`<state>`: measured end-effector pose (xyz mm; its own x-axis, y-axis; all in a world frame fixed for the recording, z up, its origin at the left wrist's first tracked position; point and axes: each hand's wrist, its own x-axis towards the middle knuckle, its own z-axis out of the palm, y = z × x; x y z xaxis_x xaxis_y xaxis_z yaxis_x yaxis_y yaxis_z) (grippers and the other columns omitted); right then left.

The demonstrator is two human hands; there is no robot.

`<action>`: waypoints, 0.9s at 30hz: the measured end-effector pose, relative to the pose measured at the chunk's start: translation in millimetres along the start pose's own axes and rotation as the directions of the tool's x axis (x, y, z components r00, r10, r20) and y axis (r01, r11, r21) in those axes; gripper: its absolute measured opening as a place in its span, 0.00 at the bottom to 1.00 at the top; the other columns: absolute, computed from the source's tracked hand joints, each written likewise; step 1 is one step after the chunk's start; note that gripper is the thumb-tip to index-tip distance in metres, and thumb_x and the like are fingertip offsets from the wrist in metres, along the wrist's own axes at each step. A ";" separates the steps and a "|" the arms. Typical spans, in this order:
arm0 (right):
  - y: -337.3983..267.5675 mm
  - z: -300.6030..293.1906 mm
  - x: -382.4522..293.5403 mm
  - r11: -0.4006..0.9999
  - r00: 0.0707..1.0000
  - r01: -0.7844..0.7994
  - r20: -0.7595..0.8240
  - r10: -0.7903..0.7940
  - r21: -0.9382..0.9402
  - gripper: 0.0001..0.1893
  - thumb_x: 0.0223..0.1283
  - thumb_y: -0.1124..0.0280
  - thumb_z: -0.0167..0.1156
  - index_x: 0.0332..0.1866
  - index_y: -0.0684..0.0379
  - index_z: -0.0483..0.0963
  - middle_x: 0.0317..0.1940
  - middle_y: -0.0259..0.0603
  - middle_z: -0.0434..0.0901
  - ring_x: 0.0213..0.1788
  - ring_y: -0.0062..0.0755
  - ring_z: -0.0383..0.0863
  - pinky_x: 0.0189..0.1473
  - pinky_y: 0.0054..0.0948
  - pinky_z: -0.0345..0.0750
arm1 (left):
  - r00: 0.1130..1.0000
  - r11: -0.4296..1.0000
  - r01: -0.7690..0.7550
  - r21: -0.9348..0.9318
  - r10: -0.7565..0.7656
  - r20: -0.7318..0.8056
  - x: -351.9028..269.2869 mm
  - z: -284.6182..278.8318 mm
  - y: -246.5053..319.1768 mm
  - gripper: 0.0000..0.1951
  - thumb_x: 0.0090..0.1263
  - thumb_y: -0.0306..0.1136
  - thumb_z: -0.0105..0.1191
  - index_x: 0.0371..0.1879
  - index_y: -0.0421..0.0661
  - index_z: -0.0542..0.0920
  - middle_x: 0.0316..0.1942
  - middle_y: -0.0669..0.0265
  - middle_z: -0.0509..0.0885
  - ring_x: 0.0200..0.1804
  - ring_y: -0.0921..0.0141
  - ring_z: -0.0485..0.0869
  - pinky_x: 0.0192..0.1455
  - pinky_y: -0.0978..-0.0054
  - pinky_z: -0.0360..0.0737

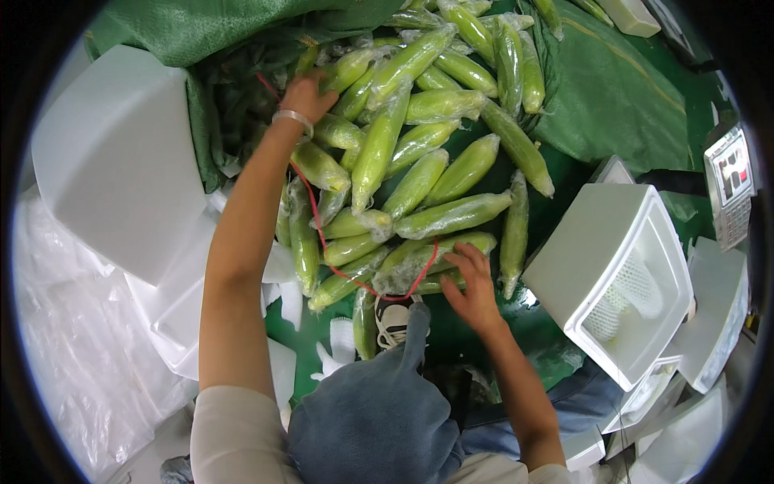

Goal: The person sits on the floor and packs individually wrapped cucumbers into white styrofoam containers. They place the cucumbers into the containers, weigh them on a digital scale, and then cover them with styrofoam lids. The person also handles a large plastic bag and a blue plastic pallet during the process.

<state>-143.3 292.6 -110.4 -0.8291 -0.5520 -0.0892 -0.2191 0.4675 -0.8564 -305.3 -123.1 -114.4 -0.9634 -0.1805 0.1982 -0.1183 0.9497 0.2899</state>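
Note:
Before me on the green floor is a heap of long pale-green vegetables (381, 145), each wrapped in clear film. My left hand (308, 97) reaches to the heap's upper left, by the mouth of a dark green woven sack (208, 136). Its fingertips are hidden among the vegetables, so its hold is unclear. At the near right edge, my right hand (474, 287) has its fingers apart, against or just over a wrapped vegetable (405, 275). A red cord (314, 209) loops down from beside my left wrist across the near vegetables.
To the right, a white foam box (611, 284) holds white foam netting (632, 290). A scale display (730, 184) stands beyond it. White foam boxes (121, 157) and clear plastic sheeting (78, 327) lie left. White gloves (338, 345) lie near my shoe (393, 317). More green sacking (611, 91) spreads at upper right.

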 end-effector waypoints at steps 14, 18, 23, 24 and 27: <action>1.0 6.2 8.3 0.998 0.995 -0.015 -0.099 0.008 -0.065 0.18 0.49 0.76 0.60 0.48 0.61 0.72 0.52 0.54 0.71 0.52 0.56 0.71 0.54 0.44 0.70 | 0.955 0.999 0.051 0.002 -0.049 0.294 -114.1 11.4 44.3 0.28 0.46 0.39 0.62 0.50 0.45 0.77 0.59 0.48 0.70 0.62 0.54 0.68 0.65 0.59 0.64; -15.9 21.4 11.1 0.948 0.997 -0.077 0.001 0.081 0.310 0.20 0.54 0.73 0.60 0.53 0.62 0.69 0.52 0.49 0.72 0.56 0.47 0.71 0.57 0.39 0.68 | 0.954 0.826 0.299 -0.478 -0.249 0.166 -178.4 -8.2 97.3 0.45 0.45 0.35 0.63 0.67 0.43 0.59 0.59 0.43 0.69 0.60 0.49 0.69 0.64 0.60 0.66; -65.1 37.0 18.0 0.714 0.992 -0.125 0.093 0.084 0.689 0.33 0.57 0.66 0.63 0.65 0.64 0.58 0.52 0.48 0.70 0.56 0.39 0.70 0.56 0.35 0.69 | 0.795 -0.018 0.457 -0.889 -0.439 0.418 -221.6 -26.7 199.9 0.38 0.59 0.29 0.60 0.69 0.44 0.56 0.56 0.59 0.73 0.54 0.70 0.74 0.57 0.72 0.71; -58.7 42.3 11.4 0.575 0.976 -0.218 0.159 0.152 0.789 0.38 0.55 0.65 0.64 0.68 0.60 0.53 0.48 0.49 0.73 0.43 0.37 0.78 0.42 0.31 0.77 | 0.782 -0.155 0.420 -0.894 -0.438 0.444 -225.4 -30.6 210.7 0.35 0.62 0.27 0.57 0.69 0.45 0.58 0.54 0.62 0.75 0.52 0.72 0.75 0.56 0.73 0.72; -71.7 -16.5 -1.6 0.134 0.756 -0.636 0.579 0.304 0.760 0.37 0.55 0.64 0.64 0.68 0.56 0.54 0.41 0.47 0.76 0.28 0.31 0.79 0.25 0.25 0.76 | 0.779 0.127 0.601 -0.789 -0.311 0.544 -238.0 -45.6 160.7 0.26 0.62 0.30 0.58 0.60 0.41 0.70 0.52 0.60 0.77 0.53 0.69 0.75 0.55 0.71 0.73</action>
<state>-134.7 271.4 -40.5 -0.3956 -0.6756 -0.6221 0.8888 -0.1111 -0.4446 -84.0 60.9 -72.3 -0.8450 -0.2970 -0.4448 -0.4043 -0.1898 0.8947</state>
